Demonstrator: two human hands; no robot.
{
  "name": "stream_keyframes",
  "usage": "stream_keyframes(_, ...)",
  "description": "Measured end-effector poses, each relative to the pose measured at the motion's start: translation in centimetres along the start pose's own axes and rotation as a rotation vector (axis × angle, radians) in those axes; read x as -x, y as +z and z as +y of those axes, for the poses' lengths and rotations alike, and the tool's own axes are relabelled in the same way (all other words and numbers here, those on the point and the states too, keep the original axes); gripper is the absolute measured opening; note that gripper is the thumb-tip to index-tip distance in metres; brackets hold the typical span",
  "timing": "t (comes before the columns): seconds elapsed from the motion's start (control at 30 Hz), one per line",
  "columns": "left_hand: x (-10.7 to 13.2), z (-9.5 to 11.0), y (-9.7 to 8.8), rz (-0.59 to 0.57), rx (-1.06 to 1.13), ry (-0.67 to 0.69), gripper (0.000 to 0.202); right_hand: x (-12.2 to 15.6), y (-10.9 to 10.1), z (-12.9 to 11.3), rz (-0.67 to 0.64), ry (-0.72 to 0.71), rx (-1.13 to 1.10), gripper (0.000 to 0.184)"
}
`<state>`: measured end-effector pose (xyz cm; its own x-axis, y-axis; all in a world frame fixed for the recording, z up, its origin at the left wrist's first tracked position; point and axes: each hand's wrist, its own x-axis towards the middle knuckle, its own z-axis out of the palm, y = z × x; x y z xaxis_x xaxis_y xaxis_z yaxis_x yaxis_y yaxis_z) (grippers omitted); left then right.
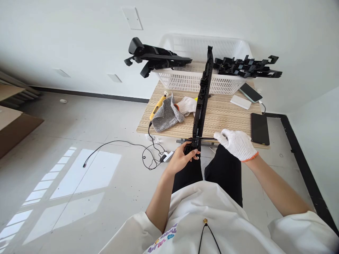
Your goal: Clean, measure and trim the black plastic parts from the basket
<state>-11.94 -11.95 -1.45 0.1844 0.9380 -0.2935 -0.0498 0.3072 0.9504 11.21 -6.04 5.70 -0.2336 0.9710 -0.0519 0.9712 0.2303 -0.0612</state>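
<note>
Head view: the bare left hand (182,157) has its fingers clamped around the near end of a long black plastic rail (201,102), which runs from the near edge of the wooden surface (225,116) away toward the white basket (196,76). The right hand (235,144), in a white knit glove, rests just beside the rail's near end, its fingers together on a thin dark rod (205,139) that crosses the rail. More black plastic parts (246,67) lie across the basket's rim. A grey glove (165,115), a yellow tool (158,106) and a dark phone (260,128) lie on the surface.
</note>
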Motion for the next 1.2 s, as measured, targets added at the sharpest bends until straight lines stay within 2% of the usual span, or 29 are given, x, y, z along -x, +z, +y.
stream_keyframes(0.33, 0.0, -0.2, 0.0, -0.001, 0.023, -0.008, 0.047, -0.1, 0.2, 0.2, 0.003, 0.019, -0.071, 0.083)
stream_keyframes(0.67, 0.0, 0.3, 0.2, 0.0, 0.008, 0.003, 0.044, 0.0, 0.4, 0.3, 0.036, 0.018, -0.048, 0.079)
stream_keyframes(0.9, -0.2, 0.1, 0.3, 0.011, 0.052, 0.016, 0.042, 0.0, 0.3, 0.3, 0.0, -0.03, -0.108, 0.074)
stream_keyframes(1.2, 0.0, 0.2, 0.3, 0.0, 0.055, -0.002, 0.046, 0.0, -0.7, -0.2, 0.005, 0.045, -0.098, 0.064)
